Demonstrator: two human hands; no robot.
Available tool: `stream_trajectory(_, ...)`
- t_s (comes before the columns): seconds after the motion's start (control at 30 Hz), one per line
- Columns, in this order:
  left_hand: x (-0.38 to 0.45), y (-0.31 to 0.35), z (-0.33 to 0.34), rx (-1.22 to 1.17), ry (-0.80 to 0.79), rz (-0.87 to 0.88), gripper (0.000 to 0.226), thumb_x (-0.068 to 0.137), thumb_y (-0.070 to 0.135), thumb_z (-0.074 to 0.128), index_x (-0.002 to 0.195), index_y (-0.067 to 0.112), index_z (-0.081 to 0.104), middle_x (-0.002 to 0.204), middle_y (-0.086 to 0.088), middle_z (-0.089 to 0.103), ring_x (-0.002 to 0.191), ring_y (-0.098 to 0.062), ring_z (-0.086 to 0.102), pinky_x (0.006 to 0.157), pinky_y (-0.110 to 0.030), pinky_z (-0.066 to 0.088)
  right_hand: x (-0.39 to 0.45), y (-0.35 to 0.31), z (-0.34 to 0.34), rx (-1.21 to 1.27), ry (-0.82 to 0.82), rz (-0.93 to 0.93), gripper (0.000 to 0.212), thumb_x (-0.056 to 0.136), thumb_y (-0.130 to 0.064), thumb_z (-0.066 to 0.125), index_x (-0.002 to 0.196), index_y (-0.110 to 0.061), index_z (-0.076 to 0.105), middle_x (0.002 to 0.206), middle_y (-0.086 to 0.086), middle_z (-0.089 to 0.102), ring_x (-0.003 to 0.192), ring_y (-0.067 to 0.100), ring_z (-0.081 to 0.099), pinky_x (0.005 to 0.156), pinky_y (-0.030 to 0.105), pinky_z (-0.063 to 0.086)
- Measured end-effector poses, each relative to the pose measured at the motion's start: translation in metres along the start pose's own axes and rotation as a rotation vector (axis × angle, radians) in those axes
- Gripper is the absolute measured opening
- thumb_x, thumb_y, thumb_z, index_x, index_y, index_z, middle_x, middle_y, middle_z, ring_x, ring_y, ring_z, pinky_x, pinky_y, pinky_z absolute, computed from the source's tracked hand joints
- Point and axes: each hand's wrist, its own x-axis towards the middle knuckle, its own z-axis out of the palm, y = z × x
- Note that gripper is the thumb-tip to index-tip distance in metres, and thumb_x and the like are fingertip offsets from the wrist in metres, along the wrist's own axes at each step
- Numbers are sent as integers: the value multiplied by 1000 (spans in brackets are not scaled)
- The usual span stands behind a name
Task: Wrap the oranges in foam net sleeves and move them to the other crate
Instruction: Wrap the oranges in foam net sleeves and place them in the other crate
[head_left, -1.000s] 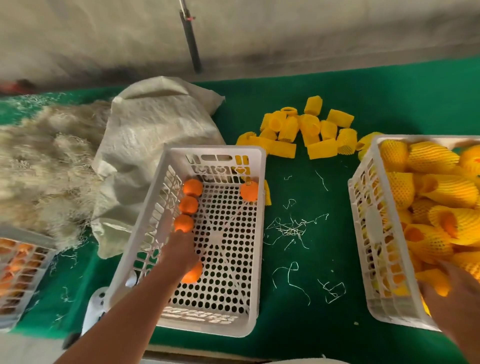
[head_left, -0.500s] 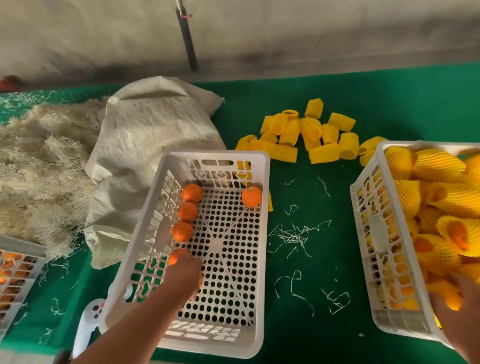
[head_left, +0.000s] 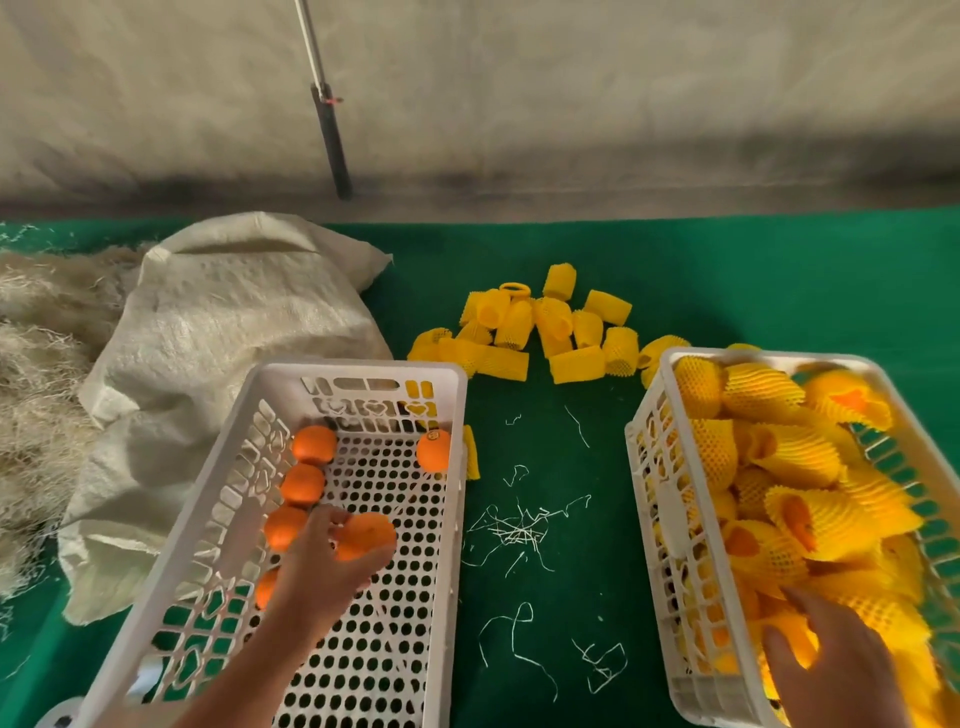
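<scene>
Inside left crate (head_left: 447, 374): six bare oranges counted. Four along left wall (head_left: 304, 486), lowest half hidden by wrist; one at far right corner (head_left: 434, 450); one orange (head_left: 366, 535) gripped by curled fingers of left hand (head_left: 324, 566), just above crate floor. Right crate (head_left: 675, 358) full of wrapped oranges (head_left: 795, 457), too many to count. Right hand (head_left: 831, 660) with relaxed fingers resting on wrapped fruit, holding nothing. Between crates, far back on green cloth (head_left: 727, 270): about fifteen empty yellow sleeves (head_left: 545, 332). Sack (head_left: 218, 332) and straw (head_left: 36, 364) beside left crate.
</scene>
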Motion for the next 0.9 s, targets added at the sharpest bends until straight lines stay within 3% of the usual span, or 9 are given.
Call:
stream_trajectory(0.07,-6,31,7,-286,-30,-12,63,69,51,92,117,33,54,117,-2,63,83,-23,78,66,-31,63,4,-10,-5,39,-21,-31,50,75,2,87,123,0,71,122,30,66,117,54,57,106,65,43)
stream_trajectory(0.13,-7,60,18,-486,-56,-5,69,65,57,87,120,30,55,122,-6,61,91,-24,77,70,-34,64,9,-26,-11,79,-40,-66,47,84,-12,83,128,-8,68,129,21,64,123,45,55,108,60,43)
stream_trajectory(0.27,-3,105,49,-590,-94,53,64,69,56,79,123,30,55,126,-7,57,102,-26,72,71,-39,64,18,-63,-10,194,-46,-252,41,92,-20,77,130,-20,62,128,6,64,115,23,57,98,48,52)
stream_trajectory(0.37,6,121,77,-445,-92,147,55,80,48,79,128,37,53,126,-1,55,103,-22,69,69,-35,64,29,-87,-2,223,-80,-376,42,93,-18,77,131,-19,62,129,4,64,122,21,57,99,38,50)
stream_trajectory(0.53,28,116,103,95,-70,464,64,78,53,80,132,44,46,121,30,46,101,-1,60,83,-21,54,55,-123,20,170,-199,-467,39,96,-23,72,133,-19,62,132,3,64,129,22,54,110,39,45)
stream_trajectory(0.63,38,108,109,350,-101,583,72,77,59,78,136,42,41,125,27,43,98,-3,57,84,-24,53,76,-143,38,115,-268,-493,38,99,-27,68,135,-20,60,134,-1,61,131,17,52,114,35,41)
stream_trajectory(0.8,44,100,125,610,-101,701,72,77,63,75,137,38,44,134,16,49,92,-5,63,68,-13,43,128,-179,85,-42,-386,-541,42,101,-31,64,140,-19,56,137,0,57,130,18,51,111,32,41)
stream_trajectory(0.9,49,97,127,663,-153,714,72,75,62,75,136,36,47,134,14,50,92,-9,68,62,-13,50,169,-205,119,-121,-460,-527,47,101,-32,64,145,-20,53,142,3,52,131,20,51,107,34,45)
